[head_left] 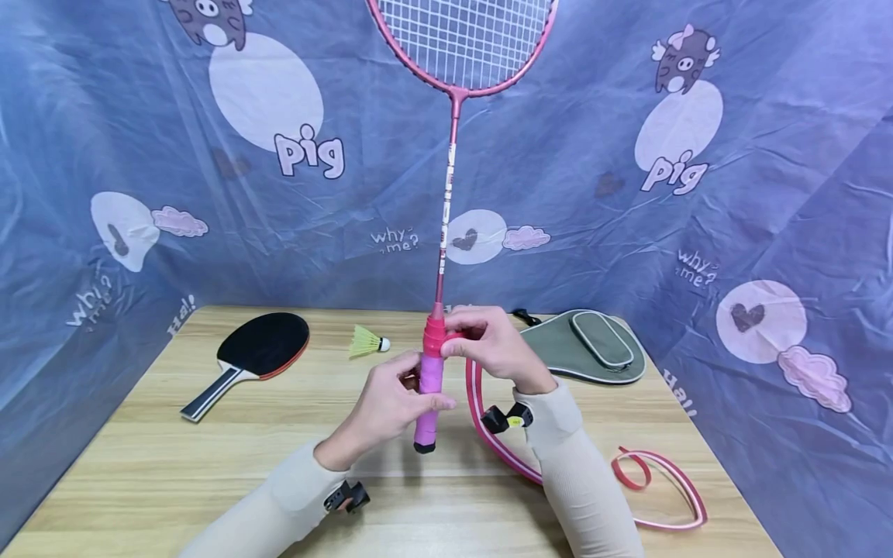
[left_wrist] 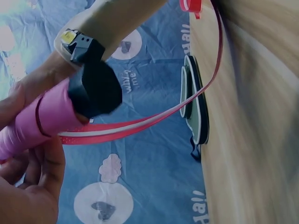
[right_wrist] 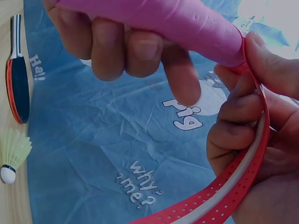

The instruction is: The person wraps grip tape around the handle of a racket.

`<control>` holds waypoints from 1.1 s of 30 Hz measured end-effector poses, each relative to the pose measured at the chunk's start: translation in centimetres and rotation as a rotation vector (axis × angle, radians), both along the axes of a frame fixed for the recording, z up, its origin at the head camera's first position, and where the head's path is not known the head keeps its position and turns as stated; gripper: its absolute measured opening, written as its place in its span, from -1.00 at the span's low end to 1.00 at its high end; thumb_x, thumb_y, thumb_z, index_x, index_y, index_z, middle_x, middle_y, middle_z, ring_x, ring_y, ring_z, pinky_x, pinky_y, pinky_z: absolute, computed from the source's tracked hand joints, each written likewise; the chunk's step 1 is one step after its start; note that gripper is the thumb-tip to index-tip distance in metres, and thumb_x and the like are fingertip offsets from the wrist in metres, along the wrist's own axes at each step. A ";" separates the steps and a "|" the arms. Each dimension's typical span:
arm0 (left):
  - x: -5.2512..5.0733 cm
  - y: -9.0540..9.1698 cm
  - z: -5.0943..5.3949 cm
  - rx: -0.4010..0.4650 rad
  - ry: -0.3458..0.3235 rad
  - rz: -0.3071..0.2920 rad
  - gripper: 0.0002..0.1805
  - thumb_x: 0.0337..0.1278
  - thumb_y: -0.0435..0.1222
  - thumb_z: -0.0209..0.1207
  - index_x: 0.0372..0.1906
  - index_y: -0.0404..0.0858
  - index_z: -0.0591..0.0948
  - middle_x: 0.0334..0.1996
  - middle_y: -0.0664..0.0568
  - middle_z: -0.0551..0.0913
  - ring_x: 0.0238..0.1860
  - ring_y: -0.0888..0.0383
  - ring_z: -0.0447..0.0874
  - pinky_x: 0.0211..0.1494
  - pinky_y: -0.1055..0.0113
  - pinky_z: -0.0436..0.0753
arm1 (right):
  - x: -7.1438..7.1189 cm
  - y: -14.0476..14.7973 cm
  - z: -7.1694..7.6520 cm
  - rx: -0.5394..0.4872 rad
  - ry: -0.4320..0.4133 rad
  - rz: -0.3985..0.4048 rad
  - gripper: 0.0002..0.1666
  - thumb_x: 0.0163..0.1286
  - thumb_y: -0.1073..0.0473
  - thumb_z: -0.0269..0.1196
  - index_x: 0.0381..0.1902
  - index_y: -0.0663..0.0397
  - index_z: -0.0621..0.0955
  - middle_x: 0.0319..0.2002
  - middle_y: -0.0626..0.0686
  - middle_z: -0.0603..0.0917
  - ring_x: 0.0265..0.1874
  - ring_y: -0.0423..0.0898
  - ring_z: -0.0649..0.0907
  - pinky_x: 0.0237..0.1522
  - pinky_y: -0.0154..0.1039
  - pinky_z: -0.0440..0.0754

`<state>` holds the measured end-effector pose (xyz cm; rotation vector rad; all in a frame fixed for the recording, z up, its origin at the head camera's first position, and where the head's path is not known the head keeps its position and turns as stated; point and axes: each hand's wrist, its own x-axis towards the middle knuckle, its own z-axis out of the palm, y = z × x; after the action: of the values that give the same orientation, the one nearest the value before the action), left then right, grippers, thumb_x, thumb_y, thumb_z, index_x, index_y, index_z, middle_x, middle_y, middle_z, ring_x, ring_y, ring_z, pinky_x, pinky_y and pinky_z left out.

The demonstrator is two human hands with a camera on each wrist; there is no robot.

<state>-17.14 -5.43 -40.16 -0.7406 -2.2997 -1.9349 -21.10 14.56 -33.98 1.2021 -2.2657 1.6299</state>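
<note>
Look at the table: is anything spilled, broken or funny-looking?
Nothing looks spilled or broken. Only the red tape looks a bit messy: it droops from the right hand, and a twisty curl of it sits on the table past the right sleeve, instead of lying straight.

Racket point(head_left: 446, 205): pinkish-red frame, wht string grid, wht lettering on shaft. Handle point(head_left: 429, 384): pinkish-purple w/ blk end cap point(head_left: 424, 447). Strip point(right_wrist: 219, 196): red w/ wht centre stripe + rows of dots. Paddle point(head_left: 263, 345): blk face, red edge, blk/wht striped grip. Shuttlecock point(head_left: 368, 342): yel-grn, wht tip, blk band. Case point(head_left: 558, 341): grey-grn, wht trim. Worktop point(head_left: 174, 473): pale wood grain. Cloth point(head_left: 363, 186): blue w/ pigs, hearts, pink clouds.
</note>
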 end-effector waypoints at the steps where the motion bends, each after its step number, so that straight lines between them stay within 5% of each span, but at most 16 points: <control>1: 0.1 0.1 0.0 0.016 -0.021 0.009 -0.41 -0.22 -0.26 0.61 0.04 -0.21 0.66 -0.17 -0.10 0.70 -0.26 0.14 0.73 -0.15 0.34 0.78 | 0.0 0.0 0.0 -0.001 0.005 -0.004 -0.71 0.20 0.43 0.41 -0.09 0.42 0.72 -0.26 0.07 0.70 -0.37 -0.28 0.59 -0.34 -0.44 0.62; 5: 0.2 0.3 -0.1 0.073 -0.064 0.049 -0.42 -0.23 -0.29 0.62 -0.02 -0.21 0.60 -0.19 -0.12 0.66 -0.24 0.13 0.75 -0.13 0.34 0.79 | 0.0 -0.1 0.1 0.004 0.023 -0.027 -0.70 0.20 0.43 0.41 -0.08 0.40 0.72 -0.33 -0.01 0.65 -0.42 -0.28 0.53 -0.41 -0.46 0.53; 11: 0.1 0.3 -0.5 0.113 -0.006 0.086 -0.54 -0.17 -0.31 0.59 -0.13 -0.25 0.60 -0.26 -0.13 0.65 -0.28 0.15 0.73 -0.15 0.35 0.79 | -0.1 -0.2 0.1 0.034 0.037 -0.053 -0.73 0.25 0.36 0.41 -0.08 0.32 0.73 -0.38 0.02 0.60 -0.46 -0.27 0.48 -0.46 -0.44 0.47; 33: 0.3 0.2 -0.2 0.186 0.129 -0.072 -0.79 0.13 -0.47 0.36 -0.13 -0.46 0.66 -0.32 -0.30 0.69 -0.33 0.31 0.68 -0.15 0.39 0.78 | 0.5 0.4 0.6 0.020 0.007 -0.064 -0.70 0.20 0.37 0.45 -0.08 0.31 0.73 -0.38 -0.05 0.61 -0.47 -0.29 0.48 -0.47 -0.46 0.44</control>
<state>-16.88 -5.24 -40.35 -0.9091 -2.0136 -2.0293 -20.58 14.93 -33.38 1.1257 -2.2963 1.5820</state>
